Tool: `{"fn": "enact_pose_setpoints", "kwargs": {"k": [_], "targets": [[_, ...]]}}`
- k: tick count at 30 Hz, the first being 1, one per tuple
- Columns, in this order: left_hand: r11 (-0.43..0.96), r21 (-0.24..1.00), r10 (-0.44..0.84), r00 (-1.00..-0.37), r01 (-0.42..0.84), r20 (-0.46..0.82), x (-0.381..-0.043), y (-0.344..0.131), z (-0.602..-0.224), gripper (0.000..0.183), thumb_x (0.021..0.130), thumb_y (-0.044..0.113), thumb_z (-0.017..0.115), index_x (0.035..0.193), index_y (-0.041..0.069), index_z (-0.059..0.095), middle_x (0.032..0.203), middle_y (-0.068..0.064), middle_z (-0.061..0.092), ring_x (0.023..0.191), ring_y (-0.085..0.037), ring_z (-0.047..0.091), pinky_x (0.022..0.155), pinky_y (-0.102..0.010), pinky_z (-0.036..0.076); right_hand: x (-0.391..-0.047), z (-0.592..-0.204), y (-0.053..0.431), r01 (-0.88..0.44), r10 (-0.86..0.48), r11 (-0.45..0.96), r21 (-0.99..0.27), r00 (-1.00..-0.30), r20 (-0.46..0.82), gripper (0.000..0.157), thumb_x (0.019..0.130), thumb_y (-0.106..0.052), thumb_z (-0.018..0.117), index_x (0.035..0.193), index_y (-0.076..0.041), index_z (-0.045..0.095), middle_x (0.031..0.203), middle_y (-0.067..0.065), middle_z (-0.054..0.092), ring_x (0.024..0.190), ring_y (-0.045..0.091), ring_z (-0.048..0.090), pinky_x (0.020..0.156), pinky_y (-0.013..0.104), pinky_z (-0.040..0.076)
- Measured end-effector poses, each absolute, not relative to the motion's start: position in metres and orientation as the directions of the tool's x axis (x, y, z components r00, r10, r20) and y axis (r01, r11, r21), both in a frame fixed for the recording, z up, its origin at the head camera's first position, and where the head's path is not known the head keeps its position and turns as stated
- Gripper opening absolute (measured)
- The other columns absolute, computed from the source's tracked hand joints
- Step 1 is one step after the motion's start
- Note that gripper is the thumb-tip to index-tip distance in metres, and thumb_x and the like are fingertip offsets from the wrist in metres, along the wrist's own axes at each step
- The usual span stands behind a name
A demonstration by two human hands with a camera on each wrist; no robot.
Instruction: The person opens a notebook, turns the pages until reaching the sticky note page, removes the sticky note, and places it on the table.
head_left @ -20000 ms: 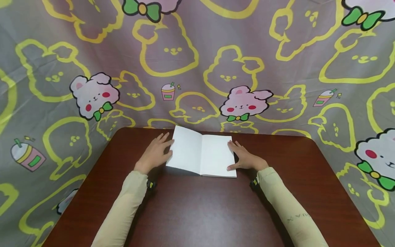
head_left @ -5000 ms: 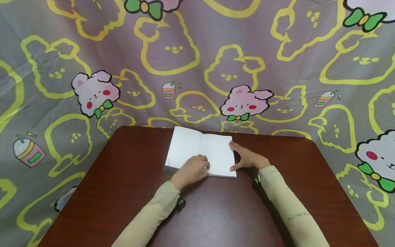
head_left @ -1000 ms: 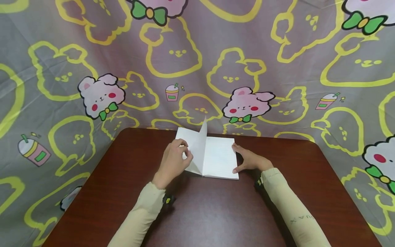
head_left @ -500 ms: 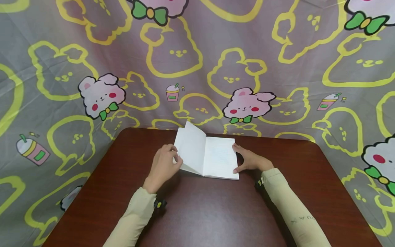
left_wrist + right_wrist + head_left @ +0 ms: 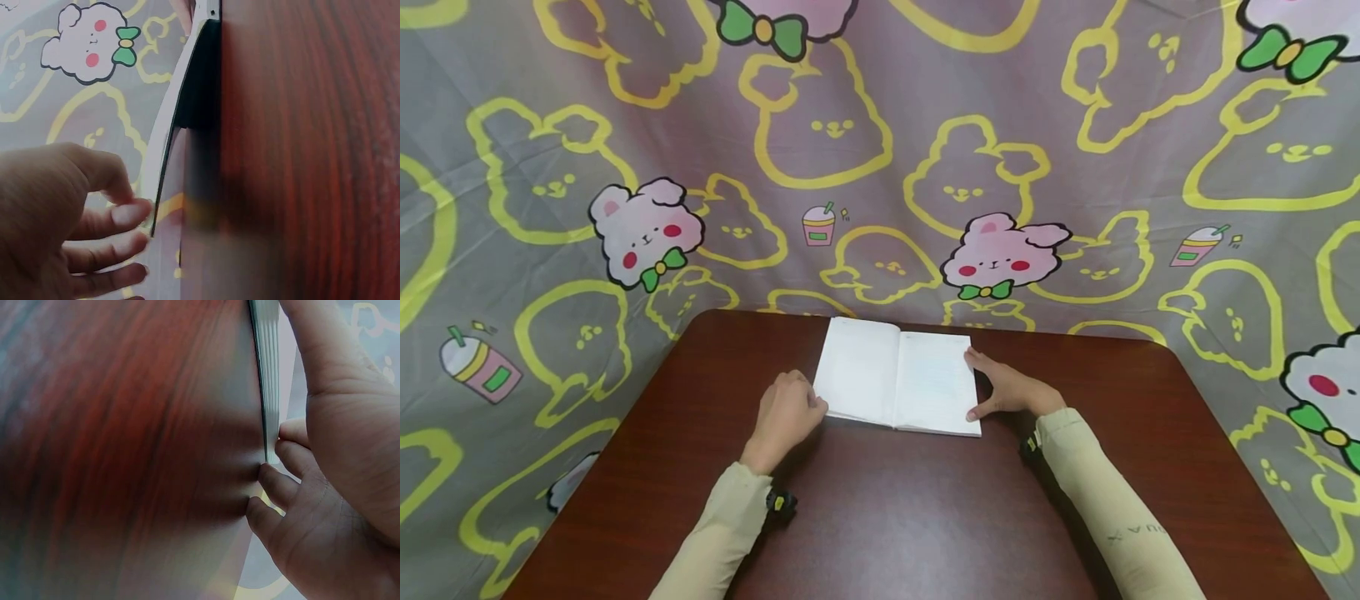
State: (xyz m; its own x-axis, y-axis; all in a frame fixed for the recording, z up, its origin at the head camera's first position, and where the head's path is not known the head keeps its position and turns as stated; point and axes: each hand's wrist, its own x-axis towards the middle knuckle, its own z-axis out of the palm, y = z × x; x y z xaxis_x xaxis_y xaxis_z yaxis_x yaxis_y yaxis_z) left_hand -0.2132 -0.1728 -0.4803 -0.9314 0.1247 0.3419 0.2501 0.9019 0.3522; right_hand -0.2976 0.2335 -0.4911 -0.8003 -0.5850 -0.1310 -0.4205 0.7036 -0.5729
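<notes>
An open notebook lies on the brown table, with white pages on both sides and faint lines on the right page. At its lower left corner, my left hand pinches the page edge with bent fingers. The left wrist view shows the left hand's fingertips against that edge, and the dark cover standing off the table beneath. Along the right edge rests my right hand, thumb and fingers spread apart. In the right wrist view, its fingers touch the table beside the stacked pages.
The table has rounded far corners and a glossy brown top. A cartoon-printed cloth hangs behind and at both sides. A black device is strapped at the left wrist, and another at the right.
The page that stood upright a second ago has come down onto the left side. My left hand has moved left and nearer with it. My right hand has stayed at the right edge.
</notes>
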Motion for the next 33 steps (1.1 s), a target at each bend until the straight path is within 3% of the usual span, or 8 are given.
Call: {"fn": "enact_pose_setpoints", "kwargs": {"k": [5,15,19,22,27,33], "targets": [[0.914,0.348,0.122,-0.959,0.210,0.257,-0.217,-0.174,-0.489,0.039,0.078,0.013,0.067,0.045,0.012,0.046,0.073,-0.008,0.051,0.068,-0.023,0.047,0.055,-0.035,0.040,-0.298,-0.492,0.234,-0.419,-0.584,0.705,-0.573,-0.801,-0.133,0.125,0.072,-0.040,0.092,0.159,0.008,0.015,0.167,0.026,0.011,0.155,0.044,0.009,0.121,0.061,0.019],[0.948,0.270,0.123,-0.975,0.170,0.184,-0.222,-0.174,-0.495,0.036,0.079,0.020,0.070,0.051,0.012,0.050,0.078,-0.010,0.052,0.077,-0.029,0.050,0.062,-0.043,0.045,-0.297,-0.491,0.234,-0.427,-0.589,0.701,-0.571,-0.798,-0.127,0.125,0.072,-0.041,0.092,0.158,0.008,0.015,0.167,0.027,0.012,0.155,0.044,0.010,0.121,0.061,0.020],[0.953,0.243,0.135,-0.971,0.182,0.196,-0.226,-0.171,-0.492,0.020,0.079,0.021,0.073,0.072,0.006,0.062,0.085,-0.012,0.057,0.083,-0.032,0.052,0.067,-0.045,0.047,-0.298,-0.491,0.234,-0.433,-0.589,0.702,-0.566,-0.799,-0.121,0.125,0.072,-0.041,0.092,0.158,0.008,0.016,0.167,0.027,0.013,0.155,0.044,0.011,0.121,0.062,0.021],[0.949,0.213,0.189,-0.961,0.232,0.204,-0.231,-0.166,-0.490,0.022,0.083,0.020,0.073,0.093,0.001,0.066,0.094,-0.015,0.062,0.090,-0.034,0.056,0.074,-0.048,0.051,-0.297,-0.490,0.234,-0.432,-0.588,0.707,-0.560,-0.799,-0.126,0.125,0.072,-0.041,0.092,0.158,0.008,0.017,0.167,0.027,0.014,0.155,0.044,0.011,0.121,0.061,0.022],[0.909,0.190,0.328,-0.917,0.372,0.228,-0.243,-0.152,-0.491,0.016,0.088,0.017,0.069,0.094,0.002,0.065,0.094,-0.014,0.065,0.093,-0.035,0.061,0.077,-0.049,0.052,-0.298,-0.491,0.234,-0.433,-0.584,0.715,-0.549,-0.801,-0.129,0.125,0.072,-0.041,0.092,0.159,0.007,0.017,0.167,0.026,0.013,0.155,0.043,0.011,0.121,0.060,0.022],[0.860,0.162,0.443,-0.865,0.484,0.234,-0.254,-0.134,-0.490,0.035,0.095,0.018,0.065,0.125,-0.001,0.066,0.127,-0.021,0.067,0.123,-0.038,0.060,0.104,-0.052,0.048,-0.299,-0.492,0.234,-0.437,-0.588,0.711,-0.550,-0.799,-0.125,0.124,0.072,-0.041,0.092,0.159,0.007,0.018,0.167,0.026,0.014,0.155,0.043,0.011,0.121,0.061,0.021]]}}
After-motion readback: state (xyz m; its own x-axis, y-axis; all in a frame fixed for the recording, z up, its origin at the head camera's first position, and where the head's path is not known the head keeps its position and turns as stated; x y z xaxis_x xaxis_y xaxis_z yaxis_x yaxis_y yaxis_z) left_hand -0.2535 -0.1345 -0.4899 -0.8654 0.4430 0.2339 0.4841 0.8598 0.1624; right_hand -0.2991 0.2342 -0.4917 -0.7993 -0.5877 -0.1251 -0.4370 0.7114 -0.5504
